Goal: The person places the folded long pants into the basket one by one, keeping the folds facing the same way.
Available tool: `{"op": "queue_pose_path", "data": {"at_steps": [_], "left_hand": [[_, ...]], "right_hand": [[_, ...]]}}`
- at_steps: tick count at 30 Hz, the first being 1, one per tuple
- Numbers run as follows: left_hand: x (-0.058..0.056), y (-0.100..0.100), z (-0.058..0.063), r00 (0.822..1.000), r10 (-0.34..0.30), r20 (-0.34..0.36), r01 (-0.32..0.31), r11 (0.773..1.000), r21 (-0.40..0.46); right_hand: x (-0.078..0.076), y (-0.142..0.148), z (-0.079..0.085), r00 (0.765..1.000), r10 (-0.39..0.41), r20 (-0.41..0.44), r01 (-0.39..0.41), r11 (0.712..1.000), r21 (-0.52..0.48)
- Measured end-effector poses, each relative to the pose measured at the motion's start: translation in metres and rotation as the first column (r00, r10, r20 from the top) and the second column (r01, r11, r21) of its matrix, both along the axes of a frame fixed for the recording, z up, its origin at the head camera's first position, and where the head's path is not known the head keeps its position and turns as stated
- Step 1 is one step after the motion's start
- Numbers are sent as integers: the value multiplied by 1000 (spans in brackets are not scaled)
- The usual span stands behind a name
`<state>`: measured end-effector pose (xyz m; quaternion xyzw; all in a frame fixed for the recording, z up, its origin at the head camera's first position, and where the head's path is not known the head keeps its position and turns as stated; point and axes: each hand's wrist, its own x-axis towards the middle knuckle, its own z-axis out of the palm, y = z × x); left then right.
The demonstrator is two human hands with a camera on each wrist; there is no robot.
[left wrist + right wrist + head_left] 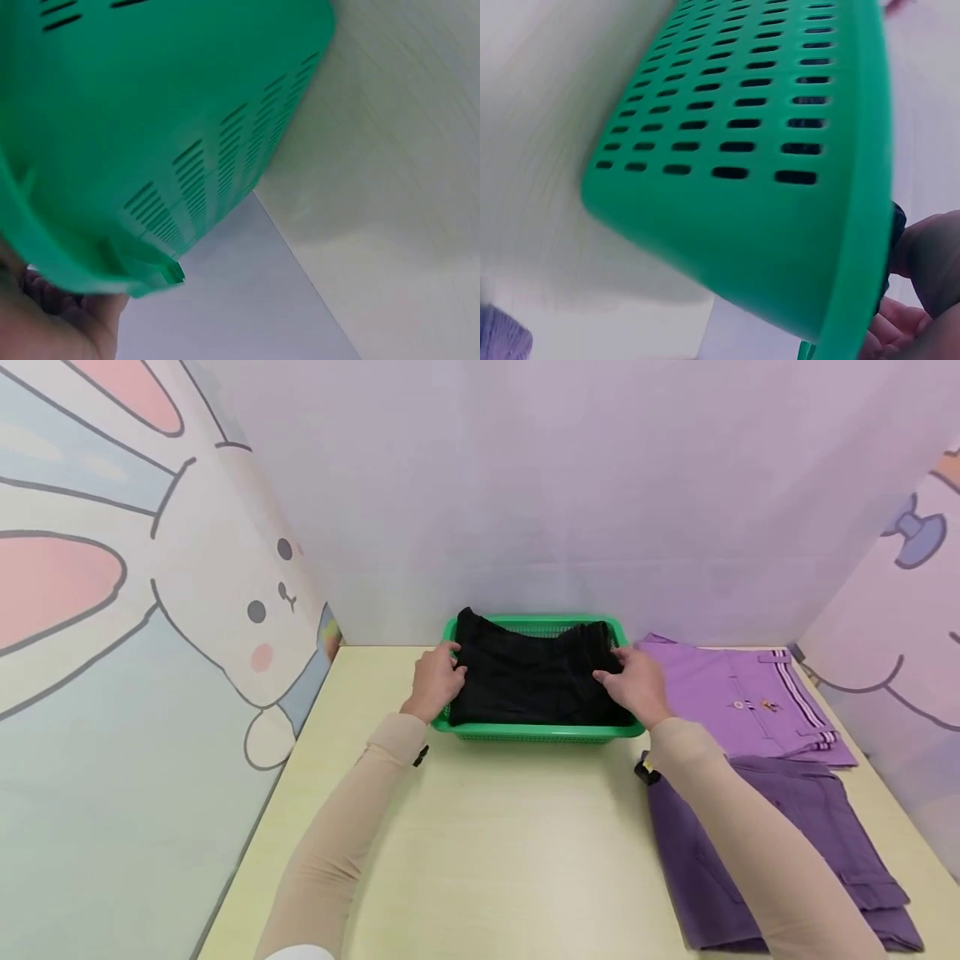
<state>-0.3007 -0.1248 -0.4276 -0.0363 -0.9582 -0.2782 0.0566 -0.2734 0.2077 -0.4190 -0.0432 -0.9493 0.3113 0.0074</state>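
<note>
Folded black trousers (pixel 525 672) lie in a green plastic basket (pixel 540 731) with slotted walls, near the back of the table. My left hand (pixel 438 681) pinches the left side of the trousers, just over the basket's rim. On the right, the thumb and fingers of my right hand (pixel 636 683) grip the waistband end. In the left wrist view, the basket's wall (pixel 150 112) hides most of what the left hand (pixel 52 322) holds. Black cloth (pixel 894 232) shows by the right hand (pixel 922 300) in the right wrist view, behind the rim.
Light purple folded trousers (pixel 720 702) with striped trim lie right of the basket. Darker purple folded trousers (pixel 810 827) are nearer, partly under my right forearm. A pale wall stands directly behind the basket, and rabbit-printed panels (pixel 225 585) flank the wooden table (pixel 510 843).
</note>
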Motion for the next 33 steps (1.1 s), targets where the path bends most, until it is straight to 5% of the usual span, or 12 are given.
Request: {"op": "queue_pose_path", "data": {"at_steps": [5,10,20,23,33], "left_hand": [[-3,-4,-9,999,5,-34,-10,987,-158],[-5,-11,-15,999,-34,-26,28,973,-230],[-6,-8,-19,991,-114,-76,83,941,-328],[-7,-7,-21,988,-127,-82,90,930,-356],[-9,-4,-23,981,-181,-67,123,853,-506]], "right_hand": [[2,-7,-3,999,25,-31,-22,995,96],[2,-13,-7,994,77,-83,-58,976,208],[7,-30,-29,975,94,-200,9,888,459],[8,-31,-31,966,110,-234,17,875,483],[1,-22,-26,980,152,-132,-74,883,463]]}}
